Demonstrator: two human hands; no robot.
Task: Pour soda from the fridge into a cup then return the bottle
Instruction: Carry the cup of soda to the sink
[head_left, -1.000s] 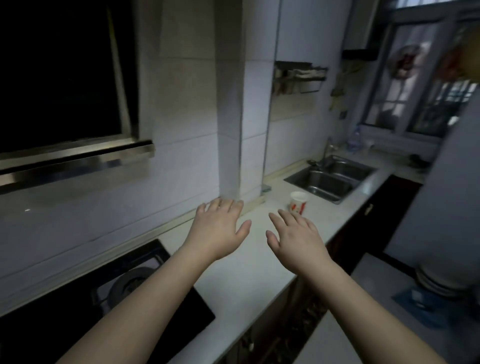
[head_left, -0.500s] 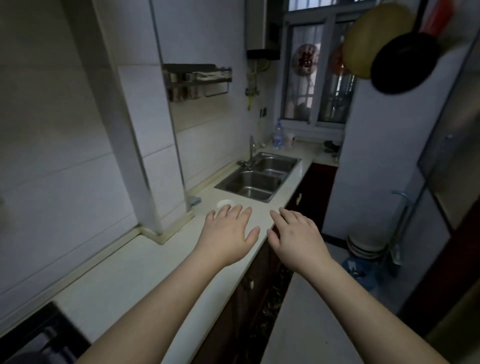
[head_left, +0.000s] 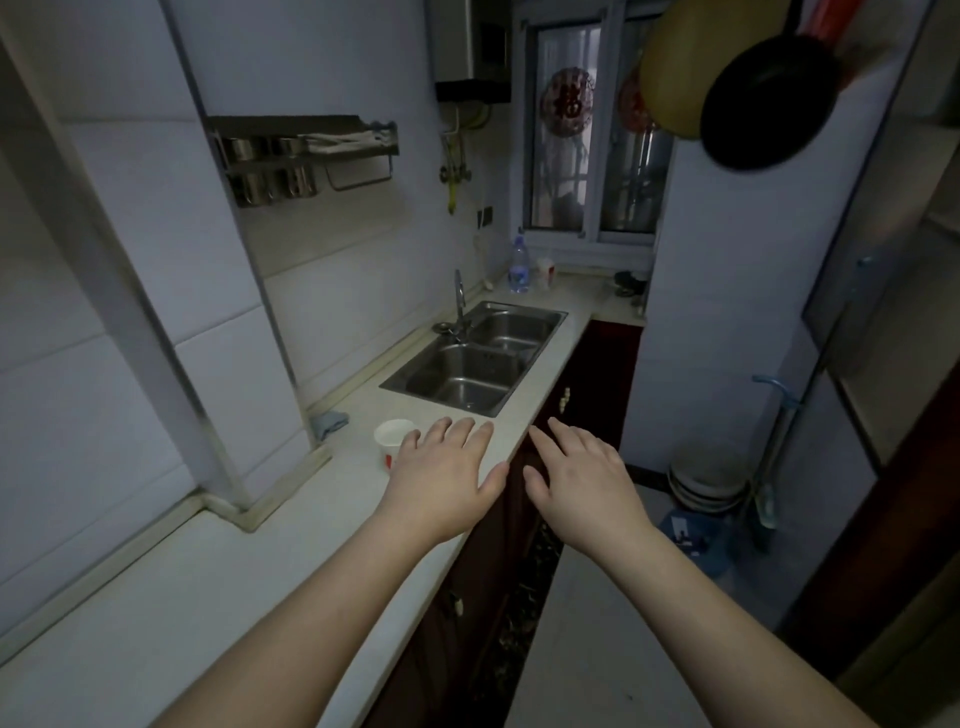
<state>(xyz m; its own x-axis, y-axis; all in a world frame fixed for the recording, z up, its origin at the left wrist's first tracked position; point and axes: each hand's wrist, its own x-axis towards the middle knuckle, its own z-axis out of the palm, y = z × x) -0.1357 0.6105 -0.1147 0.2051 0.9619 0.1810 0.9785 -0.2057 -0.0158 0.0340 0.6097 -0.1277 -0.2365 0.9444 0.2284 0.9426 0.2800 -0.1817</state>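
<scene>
Now both hands hover flat, fingers spread, holding nothing: left hand (head_left: 445, 478) above the worktop (head_left: 218, 582) edge, right hand (head_left: 582, 480) past it over the aisle. Paper cup (head_left: 393, 440) (partly hidden) at the left hand's ten o'clock, sink (head_left: 475, 358) beyond.

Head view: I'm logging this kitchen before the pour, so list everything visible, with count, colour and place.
cup: 1, white with red, counter, partly behind left hand
cloth: 1, blue, counter by the wall
sink: 1, steel, two basins, in counter
tap: 1, steel, behind sink
bottle: 1, clear, blue cap, far counter
far cup: 1, white, beside bottle
rack: 1, steel, wall
pans: 2, black and yellow, hanging upper right
left hand: 1, open, over counter edge
right hand: 1, open, past counter edge
</scene>
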